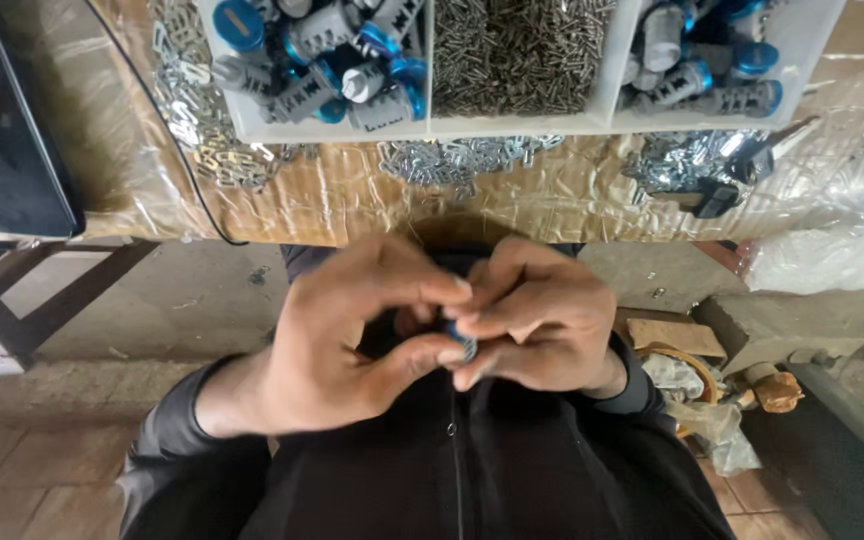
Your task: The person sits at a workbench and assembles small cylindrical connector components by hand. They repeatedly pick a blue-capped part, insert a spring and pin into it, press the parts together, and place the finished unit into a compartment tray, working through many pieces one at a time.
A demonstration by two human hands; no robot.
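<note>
fingers: left hand (337, 335) and right hand (542, 325) are pinching shut together on a small blue-capped grey metal lock cylinder (460, 343), near the chest | step: seemingly fitting a part | next: likely needing steady alignment | far: white divided plastic tray (427, 125) is holding similar cylinders

A bench (352, 205) wrapped in clear plastic sheet is seen above a dusty concrete floor (192, 300). Brown tiles (42, 470) are laid nearer. A dark wooden frame (22, 290) is set at left.
</note>
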